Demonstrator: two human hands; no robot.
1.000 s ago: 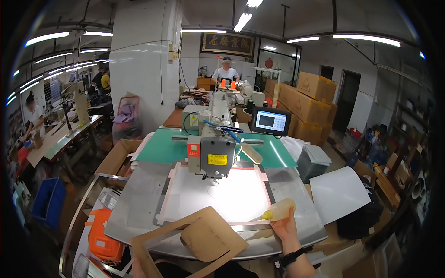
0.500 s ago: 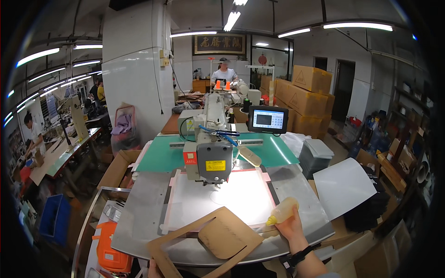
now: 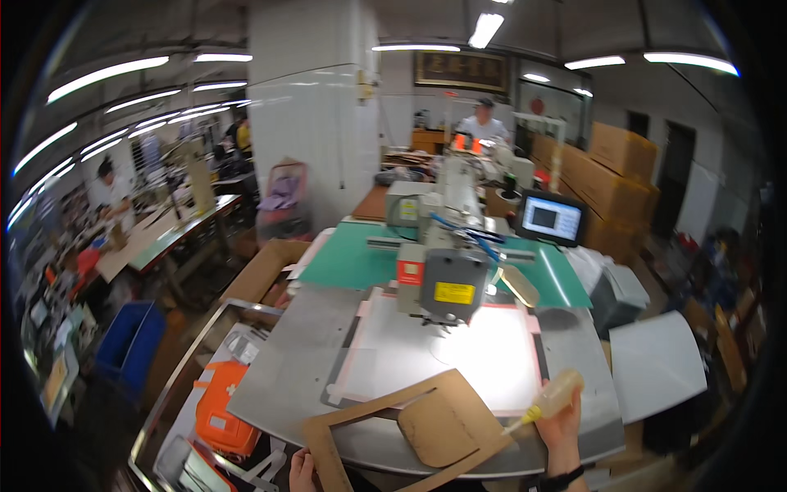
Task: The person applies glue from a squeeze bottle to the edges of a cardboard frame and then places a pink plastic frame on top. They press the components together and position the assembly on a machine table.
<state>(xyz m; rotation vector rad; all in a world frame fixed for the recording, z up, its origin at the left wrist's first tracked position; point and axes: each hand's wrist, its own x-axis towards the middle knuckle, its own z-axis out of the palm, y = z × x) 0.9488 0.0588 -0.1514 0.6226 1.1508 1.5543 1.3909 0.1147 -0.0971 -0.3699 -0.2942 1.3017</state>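
Note:
My right hand is wrapped round a translucent squeeze bottle. Its yellow nozzle is tilted down to the left, with the thin tip at or just above the right corner of a brown cardboard template. I cannot tell whether the tip touches. The template has a large cut-out and a rounded flap-like panel; it lies tilted over the near edge of the machine table. At its lower left corner, my left hand grips the border, partly cut off by the picture's lower edge.
An industrial sewing machine head stands over a brightly lit white sheet with pink edging. A screen is behind it. An orange bag sits left, a white sheet right. Beyond, a person works at another machine.
My view has turned left, so the scene sits further right. The bottle's nozzle has come to the template's right corner. More of my left hand shows on the border.

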